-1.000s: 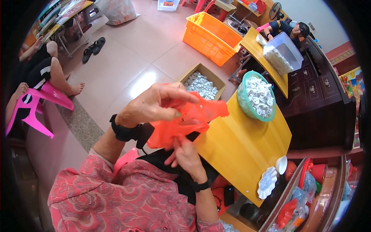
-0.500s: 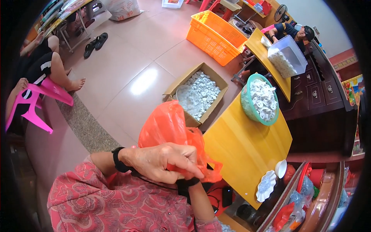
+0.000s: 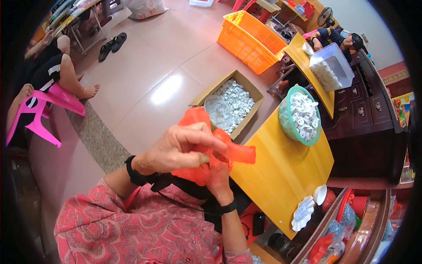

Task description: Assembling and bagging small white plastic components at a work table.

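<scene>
In front of my chest both hands hold a thin red plastic bag (image 3: 241, 152). My left hand (image 3: 176, 147) is closed on its upper part, thumb and bent forefinger close together, with a strip of the bag sticking out to the right past the fingers. Just below, my right hand (image 3: 219, 179) grips the gathered bag, its fingers partly hidden behind the left hand and the plastic. Part of the bag also shows behind my left hand. Whether anything is inside cannot be seen.
A cardboard box (image 3: 197, 99) of small white parts lies ahead. To its right, a yellow table (image 3: 268, 176) bears a green basin (image 3: 285, 115) of white parts, a scalloped dish (image 3: 303, 213) and a white bowl (image 3: 320, 193). Beyond stands an orange crate (image 3: 246, 46). Two people sit nearby.
Both hands have risen, and my right hand shows more beneath the left. The bag, puffed out before, is now bunched smaller, its loose end pointing right. The view has shifted slightly.
</scene>
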A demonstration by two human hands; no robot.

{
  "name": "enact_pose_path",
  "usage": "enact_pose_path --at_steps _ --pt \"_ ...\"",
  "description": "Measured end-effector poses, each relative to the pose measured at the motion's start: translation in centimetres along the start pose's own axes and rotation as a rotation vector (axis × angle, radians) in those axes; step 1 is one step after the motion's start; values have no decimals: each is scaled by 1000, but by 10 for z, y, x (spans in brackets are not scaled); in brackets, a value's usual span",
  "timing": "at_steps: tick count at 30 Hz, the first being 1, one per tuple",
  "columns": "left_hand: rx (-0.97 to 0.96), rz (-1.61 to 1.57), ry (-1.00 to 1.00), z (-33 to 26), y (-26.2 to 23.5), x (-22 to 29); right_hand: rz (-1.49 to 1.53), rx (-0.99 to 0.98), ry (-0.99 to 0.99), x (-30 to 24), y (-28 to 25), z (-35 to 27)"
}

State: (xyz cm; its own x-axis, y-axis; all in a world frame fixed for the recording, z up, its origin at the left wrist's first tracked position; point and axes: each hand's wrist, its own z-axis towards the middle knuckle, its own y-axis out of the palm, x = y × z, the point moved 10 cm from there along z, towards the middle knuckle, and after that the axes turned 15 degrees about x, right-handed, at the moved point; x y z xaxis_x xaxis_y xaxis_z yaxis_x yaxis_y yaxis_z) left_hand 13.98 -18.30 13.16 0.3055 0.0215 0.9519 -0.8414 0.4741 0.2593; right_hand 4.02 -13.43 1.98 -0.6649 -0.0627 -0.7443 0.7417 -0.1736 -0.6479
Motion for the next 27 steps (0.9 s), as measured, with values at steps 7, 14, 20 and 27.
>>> enact_pose_path --at_steps 7,14,20,27 --pt "-193 -148 -69 -12 36 9 990 -40 389 15 36 -28" --pt "-71 -142 -50 -3 18 6 184 220 5 11 -4 -8" --pt "109 -36 -145 3 -7 -17 391 153 535 31 -17 -29" --pt "257 -30 -116 10 -28 -23 380 314 437 28 -62 -38"
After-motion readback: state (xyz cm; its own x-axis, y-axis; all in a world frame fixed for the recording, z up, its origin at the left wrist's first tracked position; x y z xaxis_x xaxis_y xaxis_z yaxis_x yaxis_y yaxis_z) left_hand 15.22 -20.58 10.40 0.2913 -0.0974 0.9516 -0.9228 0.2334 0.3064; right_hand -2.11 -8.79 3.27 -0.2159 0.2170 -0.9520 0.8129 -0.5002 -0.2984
